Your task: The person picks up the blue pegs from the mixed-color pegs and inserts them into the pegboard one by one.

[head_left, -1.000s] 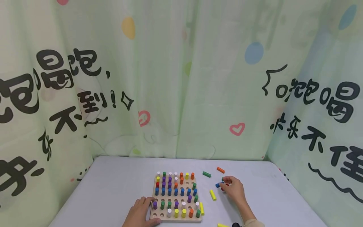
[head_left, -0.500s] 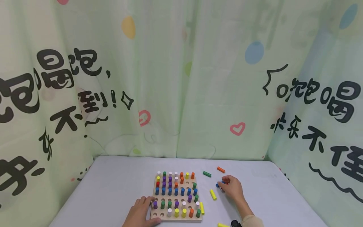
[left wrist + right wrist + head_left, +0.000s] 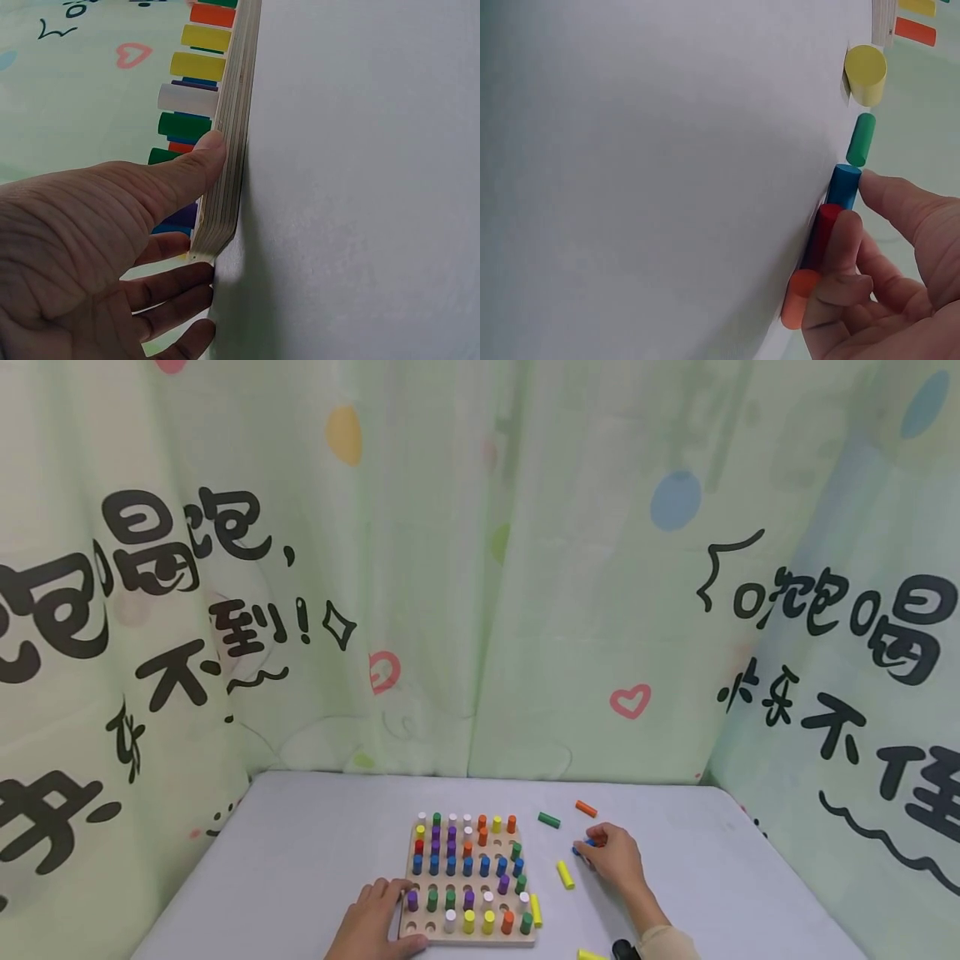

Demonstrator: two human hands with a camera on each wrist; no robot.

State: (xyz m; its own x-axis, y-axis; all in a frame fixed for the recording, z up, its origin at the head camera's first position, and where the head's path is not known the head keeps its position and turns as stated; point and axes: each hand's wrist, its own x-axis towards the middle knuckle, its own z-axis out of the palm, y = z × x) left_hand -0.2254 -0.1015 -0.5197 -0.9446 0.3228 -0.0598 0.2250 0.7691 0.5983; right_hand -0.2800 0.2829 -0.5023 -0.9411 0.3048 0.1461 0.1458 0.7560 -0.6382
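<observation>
A wooden pegboard (image 3: 468,942) with rows of coloured pegs stands on the white table. My left hand (image 3: 367,920) holds its near left corner, thumb along the front edge and fingers at the left side, as the left wrist view also shows. To the right of the board, my right hand (image 3: 617,857) is low over loose pegs. In the right wrist view its thumb and forefinger pinch a blue peg (image 3: 844,186). A red peg (image 3: 825,229) lies close against the forefinger, partly hidden, and an orange peg (image 3: 795,301) shows beyond the curled fingers.
Loose on the table lie a green peg (image 3: 549,820), an orange peg (image 3: 586,809) and several yellow pegs, one (image 3: 566,875) between the board and my right hand. A black object (image 3: 624,950) sits by the right sleeve. Printed curtains (image 3: 540,610) surround the table.
My right fingers have closed in over the blue peg, and the red and green pegs by them are now hidden in the head view. My left hand stays on the board.
</observation>
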